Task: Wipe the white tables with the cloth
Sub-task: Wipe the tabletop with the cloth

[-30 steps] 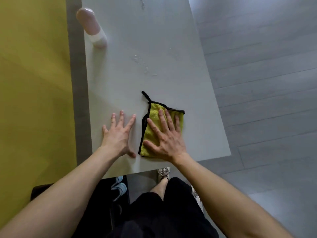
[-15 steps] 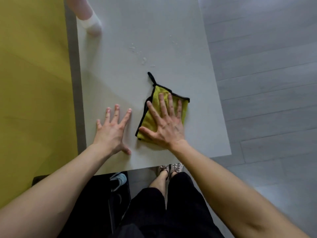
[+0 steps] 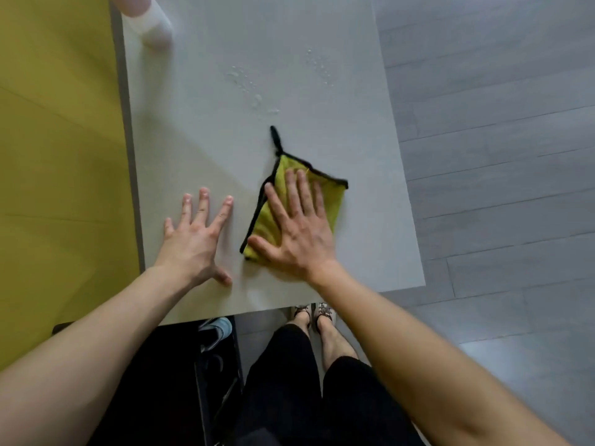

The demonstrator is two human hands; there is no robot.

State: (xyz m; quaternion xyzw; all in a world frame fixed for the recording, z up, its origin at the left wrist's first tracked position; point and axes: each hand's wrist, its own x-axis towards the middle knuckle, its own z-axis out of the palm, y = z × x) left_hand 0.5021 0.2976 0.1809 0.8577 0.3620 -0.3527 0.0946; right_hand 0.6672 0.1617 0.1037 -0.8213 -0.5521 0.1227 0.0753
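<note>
The table, white and rectangular, runs lengthwise away from the person, and its far end is cut off by the top of the view. A grey plank floor lies to its right, and a yellow surface lies along its left side. Below the near edge are the person's black trousers and patterned shoes. Beside them is a dark object that is hard to make out.

The cloth lies flat on the near half of the table, right of centre. It is yellow-green with black trim and is folded into a rectangle. Its long axis points away from the person, with the far end tipped slightly right. A black loop at the far left corner points up the table.

The right hand presses flat on the cloth with straight, spread fingers and hides most of its middle. The left hand lies just beside the cloth, palm down on the bare table, fingers splayed and holding nothing.

A pink and white bottle stands at the far left edge, with its top out of view. Small water droplets are scattered beyond the cloth, apart from it.
</note>
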